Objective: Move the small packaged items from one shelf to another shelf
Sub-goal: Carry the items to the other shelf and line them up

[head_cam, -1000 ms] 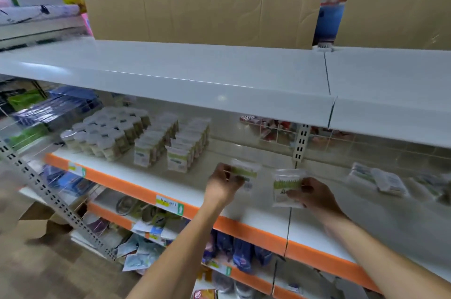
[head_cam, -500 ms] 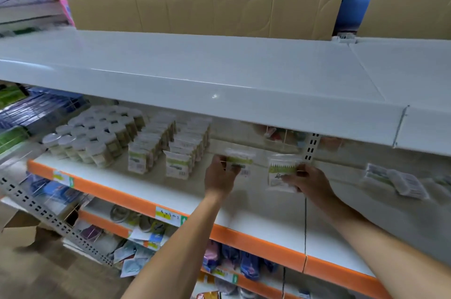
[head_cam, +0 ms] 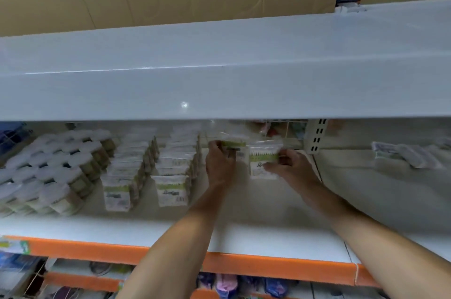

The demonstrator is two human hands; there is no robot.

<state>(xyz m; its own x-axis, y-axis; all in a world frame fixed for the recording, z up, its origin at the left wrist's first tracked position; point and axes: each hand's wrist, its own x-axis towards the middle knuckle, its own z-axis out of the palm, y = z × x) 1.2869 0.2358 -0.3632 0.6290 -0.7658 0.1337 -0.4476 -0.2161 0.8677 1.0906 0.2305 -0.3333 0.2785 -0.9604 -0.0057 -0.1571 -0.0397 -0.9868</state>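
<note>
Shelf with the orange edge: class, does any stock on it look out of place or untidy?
Yes. A few packets lie flat and scattered on the right section of the shelf, while the packet rows on the left stand upright in neat lines. Each hand holds one packet.

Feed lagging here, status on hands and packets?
Left hand grips one packet. Right hand grips another packet. Both deep on orange-edged shelf, beside standing rows. Nothing blocking.

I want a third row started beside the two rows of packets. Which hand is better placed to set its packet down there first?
The left hand, probably. The packet it holds hangs right beside the nearer packet row, while the right hand with its packet sits farther out, toward the upright post.
</note>
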